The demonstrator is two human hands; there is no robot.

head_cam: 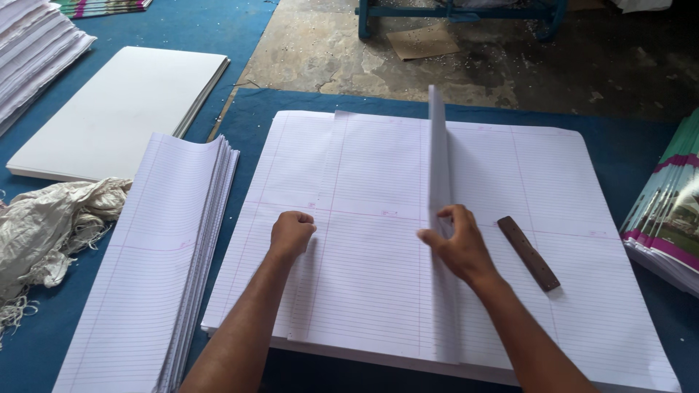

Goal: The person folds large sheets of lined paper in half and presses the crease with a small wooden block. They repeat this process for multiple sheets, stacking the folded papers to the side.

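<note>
Right hand (pixel 460 244) pinching upright fold of large white ruled paper sheet (pixel 437 156), long axis running straight away; left hand (pixel 291 234) fisted, empty, pressing stack (pixel 364 291) alongside.

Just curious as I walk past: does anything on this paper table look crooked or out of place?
One ruled sheet stands up on edge, pinched by the right hand. A rumpled cloth lies beside the folded stack.

Folded ruled stack (pixel 156 255) at left, beside crumpled cloth (pixel 54 225). Blank white sheets (pixel 120 109) behind, near another pile (pixel 33 51). Printed covers (pixel 666 218) at right. Blue frame (pixel 459 13), perhaps a bench, on concrete floor (pixel 510 65).
</note>
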